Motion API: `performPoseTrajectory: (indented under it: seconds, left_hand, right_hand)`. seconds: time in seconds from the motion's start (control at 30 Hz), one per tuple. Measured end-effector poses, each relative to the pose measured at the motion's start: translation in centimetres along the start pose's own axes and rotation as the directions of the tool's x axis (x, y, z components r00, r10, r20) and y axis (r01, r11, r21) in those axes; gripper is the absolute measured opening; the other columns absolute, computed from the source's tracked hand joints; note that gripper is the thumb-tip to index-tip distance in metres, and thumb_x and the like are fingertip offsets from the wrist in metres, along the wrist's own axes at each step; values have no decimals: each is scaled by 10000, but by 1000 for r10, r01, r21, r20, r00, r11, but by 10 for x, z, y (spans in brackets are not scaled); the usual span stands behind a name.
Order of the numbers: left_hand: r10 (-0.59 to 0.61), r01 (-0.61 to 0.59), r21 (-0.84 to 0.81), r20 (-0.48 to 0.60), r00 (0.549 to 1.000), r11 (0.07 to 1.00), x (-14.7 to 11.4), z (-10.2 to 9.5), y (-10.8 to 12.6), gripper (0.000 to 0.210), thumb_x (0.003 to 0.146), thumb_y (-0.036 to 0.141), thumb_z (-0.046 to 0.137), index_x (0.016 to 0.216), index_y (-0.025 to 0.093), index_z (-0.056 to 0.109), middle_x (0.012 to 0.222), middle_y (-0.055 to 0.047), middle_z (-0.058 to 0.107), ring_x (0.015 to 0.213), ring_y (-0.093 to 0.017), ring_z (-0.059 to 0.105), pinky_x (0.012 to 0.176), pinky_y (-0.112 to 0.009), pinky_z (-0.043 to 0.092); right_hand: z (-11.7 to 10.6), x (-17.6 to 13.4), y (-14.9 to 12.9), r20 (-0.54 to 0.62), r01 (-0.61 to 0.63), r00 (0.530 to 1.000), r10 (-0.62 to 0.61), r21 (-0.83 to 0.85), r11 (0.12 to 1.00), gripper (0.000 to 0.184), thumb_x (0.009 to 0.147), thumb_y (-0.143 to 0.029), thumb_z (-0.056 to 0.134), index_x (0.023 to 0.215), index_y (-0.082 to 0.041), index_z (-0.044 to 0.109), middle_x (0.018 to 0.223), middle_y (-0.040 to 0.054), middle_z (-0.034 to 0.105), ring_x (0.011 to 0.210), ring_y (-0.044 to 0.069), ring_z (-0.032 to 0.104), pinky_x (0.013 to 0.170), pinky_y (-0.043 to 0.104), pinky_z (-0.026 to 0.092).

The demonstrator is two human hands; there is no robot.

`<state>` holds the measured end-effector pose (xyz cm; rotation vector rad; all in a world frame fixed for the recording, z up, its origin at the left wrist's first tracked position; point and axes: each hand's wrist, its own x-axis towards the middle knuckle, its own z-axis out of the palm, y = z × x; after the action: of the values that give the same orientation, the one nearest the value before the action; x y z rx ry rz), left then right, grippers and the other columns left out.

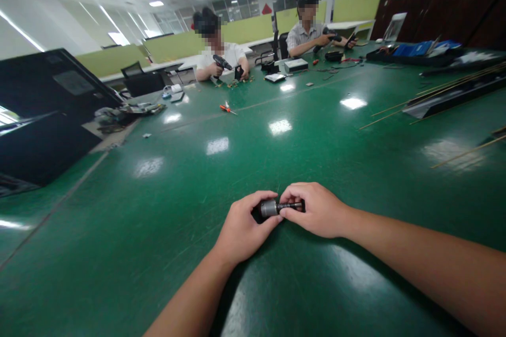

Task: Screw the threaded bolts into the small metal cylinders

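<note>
Just above the green table [213, 179], my two hands meet over a small part. It has a grey metal cylinder [269, 208] with a dark end, and looks like a small motor. From its right side runs a thin dark ridged shaft [290, 205]. My left hand [247, 226] is closed round the cylinder, thumb below and fingers above. My right hand [312, 208] pinches the shaft close to the cylinder, and its curled fingers partly hide the far end. The part lies nearly level between the hands.
An orange-handled screwdriver [227, 109] lies farther off. Across the table, two people hold power drills [222, 62]. A large dark panel [51, 84] stands at left. Thin brass-coloured rods [470, 152] and a dark tray with blue packets [415, 50] are at right.
</note>
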<state>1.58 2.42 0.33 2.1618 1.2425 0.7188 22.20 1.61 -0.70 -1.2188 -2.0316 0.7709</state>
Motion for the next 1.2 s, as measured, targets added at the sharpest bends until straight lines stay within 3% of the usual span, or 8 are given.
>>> performPoseTrajectory:
  seconds: [0.3,0.47,0.57,0.7,0.77,0.87,1.03,1.2]
  left_hand:
    - [-36,34,-53,-32,999,998,2,-2,2,257,747,195,748,995,227,691,939,5,728,887,-188,664,823,-313,482]
    - [-85,82,-57,-58,995,995,2,-3,2,233,733,211,752,951,226,671,890,16,702,834,-183,644,771,-311,474]
    - [-106,102,-58,-66,992,993,2,-3,0,220,744,234,748,942,221,652,866,15,692,800,-184,639,755,-317,477]
    - [-131,119,-106,-114,985,987,3,-3,-8,308,769,285,747,1054,223,647,982,-15,717,906,-208,671,854,-349,501]
    - [-140,123,-127,-136,981,984,3,-3,-11,391,777,315,748,1146,235,647,1080,-37,718,996,-226,673,934,-377,497]
    - [-122,101,-130,-169,978,986,2,-7,-11,328,779,351,744,1078,226,692,1077,-58,714,989,-237,679,916,-381,525]
    - [-119,104,-84,-198,973,991,-19,-37,5,297,787,405,730,1013,213,711,1040,-64,701,934,-225,686,884,-362,558]
    - [-235,282,182,-243,941,942,-88,-86,-2,405,759,532,716,1043,244,734,1034,-66,760,959,-290,712,935,-450,556]
  right_hand:
    - [-1,0,-3,-23,-40,999,42,52,998,72,833,-246,656,811,-183,681,721,-22,626,666,126,555,602,244,361]
    - [-1,0,-2,-51,-57,997,66,155,986,297,912,-308,549,649,-175,576,593,-37,523,581,113,480,553,252,294]
    - [0,1,1,-66,-81,991,114,380,921,449,969,-370,432,560,-187,464,514,-40,443,523,113,441,545,264,295]
    - [2,6,7,-19,-127,982,189,671,731,504,963,-485,404,534,-226,346,464,-70,316,423,100,349,486,269,284]
    - [3,8,9,22,-152,980,197,723,674,511,941,-529,432,539,-237,315,466,-84,273,395,92,310,454,266,261]
    - [3,9,9,17,-141,983,181,697,703,516,931,-538,456,533,-226,358,462,-75,319,410,93,340,463,263,278]
    - [0,8,6,31,-178,978,206,640,748,434,903,-516,526,612,-200,468,502,-58,427,454,100,402,473,244,325]
    - [2,8,6,3,-128,987,162,626,769,320,873,-454,613,730,-179,534,559,-64,470,492,89,415,494,227,340]
